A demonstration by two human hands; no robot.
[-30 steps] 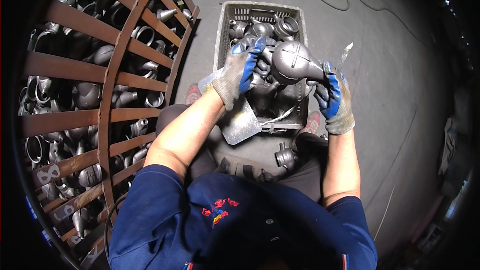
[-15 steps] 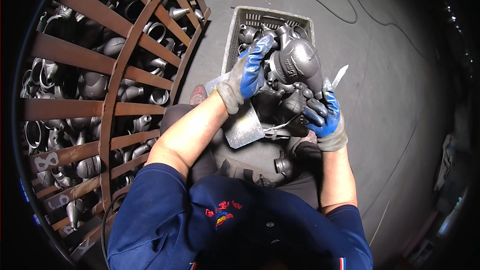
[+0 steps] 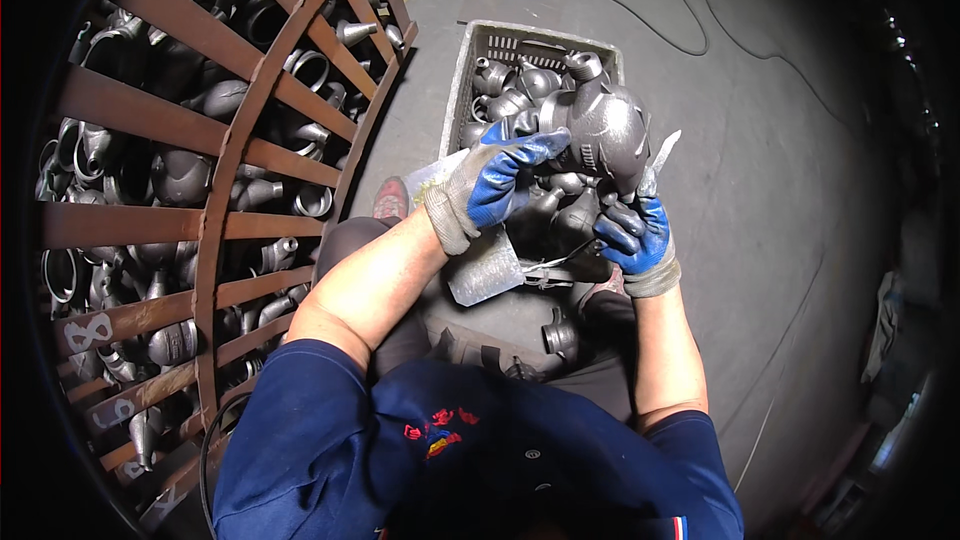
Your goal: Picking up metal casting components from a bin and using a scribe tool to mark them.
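Observation:
My left hand (image 3: 490,185), in a blue-coated grey glove, is closed on the ringed end of a bulbous dark-grey metal casting (image 3: 614,130). The casting is held above a crate, its threaded neck (image 3: 584,66) pointing away from me. In a matching glove, my right hand (image 3: 640,243) has its fingers curled round a knife-like tool; the pale pointed blade (image 3: 662,158) sticks up beyond the thumb. That hand is close to the casting's near right end, and I cannot tell whether they touch. The tool's handle is hidden in the glove.
The grey plastic crate (image 3: 455,100) holds several similar castings. To the left stands a brown slatted metal bin (image 3: 225,155) full of castings. A metal plate (image 3: 485,270) lies at the crate's near side. One small casting (image 3: 560,333) rests near my legs. A black cable (image 3: 745,40) crosses the floor.
The casting has turned in my left hand; its threaded neck now shows and its raised lettering faces more away. My left hand has shifted to its ringed end. My right hand has moved slightly left.

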